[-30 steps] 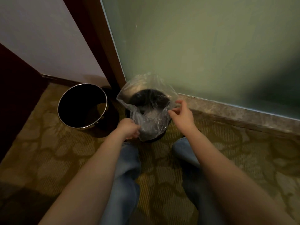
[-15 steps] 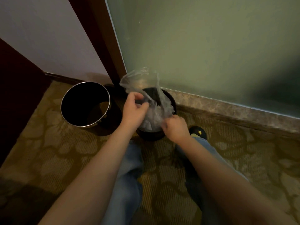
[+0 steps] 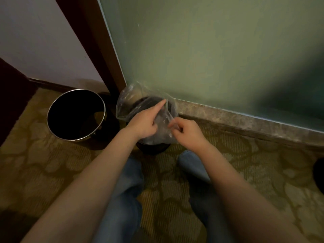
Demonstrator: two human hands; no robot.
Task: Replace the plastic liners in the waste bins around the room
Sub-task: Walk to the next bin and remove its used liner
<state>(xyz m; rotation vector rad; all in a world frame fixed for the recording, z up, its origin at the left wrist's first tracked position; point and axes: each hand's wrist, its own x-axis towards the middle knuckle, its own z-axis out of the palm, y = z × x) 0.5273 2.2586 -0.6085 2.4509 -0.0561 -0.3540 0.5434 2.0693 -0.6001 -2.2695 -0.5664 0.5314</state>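
Note:
A clear plastic liner [image 3: 129,104] billows over a small black waste bin [image 3: 152,146] that stands on the carpet by the green wall. My left hand [image 3: 142,122] is at the liner's mouth, index finger stretched out along the plastic, the other fingers curled. My right hand [image 3: 188,131] pinches the liner's right edge just in front of the bin. To the left stands a larger black bin with a silver rim [image 3: 52,104], with no liner in it.
A dark wooden door frame [image 3: 98,50] rises behind the bins, and a marble skirting [image 3: 245,120] runs along the green wall. Patterned carpet [image 3: 43,163] covers the floor. My jeans-clad legs [image 3: 126,199] are below. A dark object [image 3: 319,174] sits at the right edge.
The liner has opened wider again toward the back left. My left hand has stretched its index finger into the plastic; my right hand has shifted right and up along the liner's edge.

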